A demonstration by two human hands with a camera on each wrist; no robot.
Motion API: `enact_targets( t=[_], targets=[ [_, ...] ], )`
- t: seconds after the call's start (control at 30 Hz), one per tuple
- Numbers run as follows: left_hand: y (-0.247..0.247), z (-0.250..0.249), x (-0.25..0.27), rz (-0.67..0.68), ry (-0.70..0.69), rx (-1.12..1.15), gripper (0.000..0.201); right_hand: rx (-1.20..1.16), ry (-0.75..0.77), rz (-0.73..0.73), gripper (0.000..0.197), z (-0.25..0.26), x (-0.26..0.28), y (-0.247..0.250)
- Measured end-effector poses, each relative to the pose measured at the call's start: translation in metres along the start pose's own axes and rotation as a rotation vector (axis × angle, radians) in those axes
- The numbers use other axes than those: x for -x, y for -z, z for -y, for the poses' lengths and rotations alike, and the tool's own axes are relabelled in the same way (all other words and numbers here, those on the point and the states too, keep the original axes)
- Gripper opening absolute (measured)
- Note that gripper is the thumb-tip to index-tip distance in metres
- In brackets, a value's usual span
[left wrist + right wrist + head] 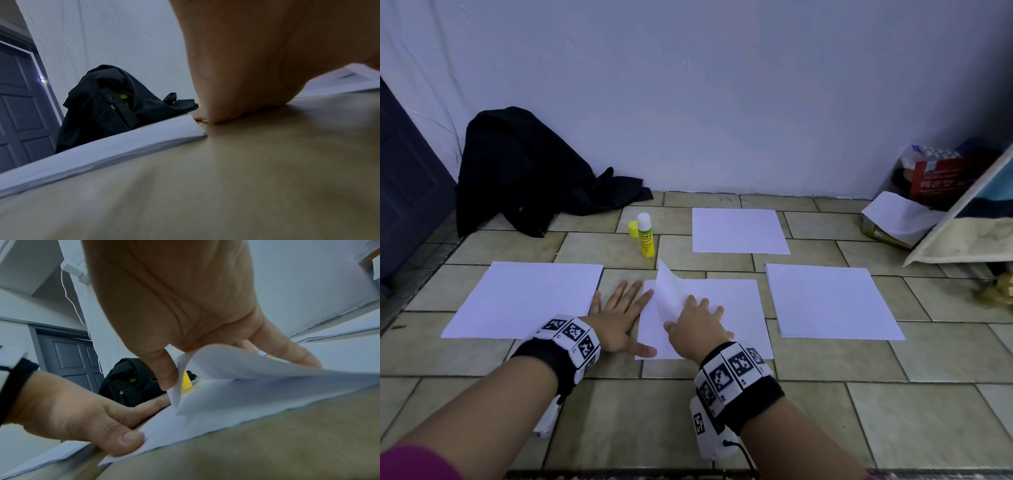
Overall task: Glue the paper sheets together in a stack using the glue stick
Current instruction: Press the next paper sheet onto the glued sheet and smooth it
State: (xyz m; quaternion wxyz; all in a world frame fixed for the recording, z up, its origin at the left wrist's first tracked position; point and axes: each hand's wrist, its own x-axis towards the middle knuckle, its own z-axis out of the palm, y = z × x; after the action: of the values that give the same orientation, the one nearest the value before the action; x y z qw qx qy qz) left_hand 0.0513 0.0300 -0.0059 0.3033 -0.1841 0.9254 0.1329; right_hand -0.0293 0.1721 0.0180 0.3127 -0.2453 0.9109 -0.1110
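A: We have four lots of paper on the floor (722, 411). The middle pile (722, 308) sits at six o'clock, another pile (524, 298) at nine, a third pile (828, 301) at three, and a single sheet (738, 231) at one. The glue stick (645, 236) stands at twelve, with its cap (632, 229) off and just beside it.

B: And our hands?

A: Our left hand (619, 315) lies flat with its fingers (635, 291) spread. Most of it is on the floor, while the thumb and one fingertip pin the middle pile's left edge. Our right hand (697, 329) rests on that pile. Its thumb and forefinger pinch the top sheet (671, 294), which curls up from the left side.

B: How will that sheet behave?

A: We judge it very light and floppy. It bends under its own weight, creases easily, and may drag the sheet below along with it. Glued paper will also grab at first touch.

B: So where do we hold it?

A: By the raised corner or edge, lightly, while our left hand keeps pressing the pile down. To carry the sheet, we would rather hold two corners so it hangs flat instead of folding. The glue stick is stiff and easy to grip around its barrel.
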Motion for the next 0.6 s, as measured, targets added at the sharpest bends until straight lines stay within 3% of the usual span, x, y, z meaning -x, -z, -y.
enact_targets(
  t=[0.07, 0.17, 0.3, 0.6],
  targets=[
    [0.0012, 0.0003, 0.0005, 0.01, 0.004, -0.002, 0.134, 0.0, 0.0, 0.002, 0.064, -0.0004, -0.0002, 0.0009],
    [0.0006, 0.0003, -0.0001, -0.006, -0.008, 0.011, 0.125, 0.004, 0.001, 0.003, 0.065, 0.0001, 0.0001, 0.0009],
    [0.0033, 0.0025, -0.0007, 0.013, -0.042, 0.025, 0.157, -0.005, 0.01, 0.002, 0.066, 0.0019, 0.0001, -0.0003],
    [0.0021, 0.0035, -0.0016, 0.007, -0.058, 0.036, 0.157, -0.011, 0.009, 0.008, 0.068, 0.0009, 0.0001, 0.0006]
  ],
)
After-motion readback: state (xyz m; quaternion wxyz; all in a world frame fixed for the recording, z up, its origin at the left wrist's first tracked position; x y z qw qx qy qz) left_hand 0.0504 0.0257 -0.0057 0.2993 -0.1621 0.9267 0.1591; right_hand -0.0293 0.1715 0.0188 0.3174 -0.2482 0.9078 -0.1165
